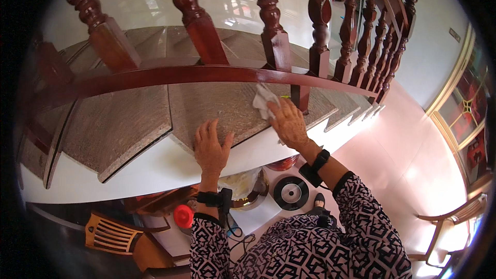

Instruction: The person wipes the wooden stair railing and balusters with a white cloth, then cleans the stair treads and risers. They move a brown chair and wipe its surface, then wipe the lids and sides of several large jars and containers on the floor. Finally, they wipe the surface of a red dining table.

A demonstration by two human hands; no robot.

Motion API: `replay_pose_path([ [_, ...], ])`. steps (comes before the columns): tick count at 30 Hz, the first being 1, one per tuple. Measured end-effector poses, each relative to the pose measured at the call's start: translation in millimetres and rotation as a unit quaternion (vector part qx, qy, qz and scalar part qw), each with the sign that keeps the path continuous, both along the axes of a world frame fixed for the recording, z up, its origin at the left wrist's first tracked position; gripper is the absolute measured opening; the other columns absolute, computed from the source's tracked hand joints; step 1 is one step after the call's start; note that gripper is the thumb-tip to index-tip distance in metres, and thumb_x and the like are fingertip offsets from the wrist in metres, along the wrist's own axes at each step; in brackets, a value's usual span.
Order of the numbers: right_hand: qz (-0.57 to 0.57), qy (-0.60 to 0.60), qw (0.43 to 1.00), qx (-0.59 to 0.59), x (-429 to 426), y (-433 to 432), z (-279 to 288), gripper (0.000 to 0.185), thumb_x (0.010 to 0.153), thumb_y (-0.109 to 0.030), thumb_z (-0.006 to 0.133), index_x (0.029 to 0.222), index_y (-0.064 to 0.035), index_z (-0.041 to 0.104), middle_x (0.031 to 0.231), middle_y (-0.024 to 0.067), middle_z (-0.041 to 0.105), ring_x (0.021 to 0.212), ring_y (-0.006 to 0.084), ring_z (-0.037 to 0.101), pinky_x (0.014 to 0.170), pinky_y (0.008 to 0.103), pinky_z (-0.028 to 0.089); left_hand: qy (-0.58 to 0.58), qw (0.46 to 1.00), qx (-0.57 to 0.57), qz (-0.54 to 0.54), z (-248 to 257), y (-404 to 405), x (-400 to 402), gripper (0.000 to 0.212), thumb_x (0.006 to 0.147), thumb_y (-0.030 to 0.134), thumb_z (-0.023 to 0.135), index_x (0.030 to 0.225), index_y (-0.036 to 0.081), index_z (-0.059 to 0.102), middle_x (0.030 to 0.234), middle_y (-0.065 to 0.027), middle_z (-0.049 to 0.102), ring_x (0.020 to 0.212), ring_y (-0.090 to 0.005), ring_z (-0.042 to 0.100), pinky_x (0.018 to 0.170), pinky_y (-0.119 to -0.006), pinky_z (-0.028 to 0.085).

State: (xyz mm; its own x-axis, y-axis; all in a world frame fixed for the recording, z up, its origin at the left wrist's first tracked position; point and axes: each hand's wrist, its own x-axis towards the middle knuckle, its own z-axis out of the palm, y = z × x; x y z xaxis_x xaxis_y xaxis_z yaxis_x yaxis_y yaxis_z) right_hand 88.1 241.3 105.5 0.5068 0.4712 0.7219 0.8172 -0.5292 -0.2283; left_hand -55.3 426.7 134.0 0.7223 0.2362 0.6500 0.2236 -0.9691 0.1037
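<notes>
My right hand [290,124] grips a crumpled white cloth [264,100] over a brown stone stair tread [217,104], just beneath the curved bottom rail [186,74] of a dark red wooden banister. Close by on its right is a short wooden post [300,97] joining the rail to the stair. A small yellow-green bit [285,97] shows behind the fingers. My left hand [211,147] holds nothing; its fingers are spread at the front edge of the same tread. Whether its palm rests on the stone is hard to tell.
Turned balusters [275,27] rise above the rail. Below the stairs' white side [143,166] are a gold-brown pot [248,190], a round black disc-shaped thing [291,193], a red lid [183,216] and a wooden chair [116,234]. Another chair [445,224] stands at the right.
</notes>
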Motion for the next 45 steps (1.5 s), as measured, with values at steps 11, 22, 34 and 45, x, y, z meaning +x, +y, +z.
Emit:
replay_pose_path([
  [11,-0.138,0.169,0.965,-0.146,75.1,-50.1,-152.6,0.030,0.072,-0.014,0.054,0.101,-0.0052,0.057,0.110,0.0113,0.049,0.098,0.0307,0.047,0.077,0.0414,0.045,0.009,0.999,0.033,0.006,-2.7,-8.7,13.4,0.041,0.077,0.032,0.062,0.109,0.007,0.053,0.113,-0.0141,0.050,0.105,-0.0327,0.045,0.085,-0.042,0.042],
  [22,-0.017,0.065,0.986,-0.155,33.7,-67.8,-130.2,0.041,0.074,-0.013,0.054,0.114,-0.0077,0.054,0.126,0.0073,0.042,0.110,0.0284,0.044,0.085,0.0425,0.040,0.036,0.999,0.018,0.020,-0.2,-8.9,9.2,0.039,0.077,0.027,0.062,0.110,0.007,0.054,0.114,-0.0144,0.050,0.103,-0.0333,0.047,0.085,-0.042,0.042],
  [34,-0.093,0.077,0.984,-0.133,172.8,-97.8,-125.3,0.037,0.079,-0.014,0.053,0.116,-0.0084,0.051,0.122,0.0093,0.047,0.110,0.0295,0.045,0.084,0.0445,0.038,0.054,0.997,0.047,0.031,1.7,-9.2,14.8,0.040,0.075,0.021,0.061,0.112,0.008,0.053,0.115,-0.0137,0.049,0.103,-0.0341,0.047,0.086,-0.043,0.041],
  [45,-0.027,0.128,0.977,-0.169,199.4,-92.5,-124.1,0.042,0.078,-0.017,0.054,0.119,-0.0107,0.048,0.118,0.0088,0.049,0.110,0.0283,0.046,0.083,0.0482,0.036,0.199,0.938,-0.095,-0.269,-57.4,-161.7,74.7,0.034,0.077,0.009,0.060,0.108,-0.001,0.050,0.112,-0.0179,0.049,0.107,-0.0344,0.046,0.092,-0.043,0.038],
])
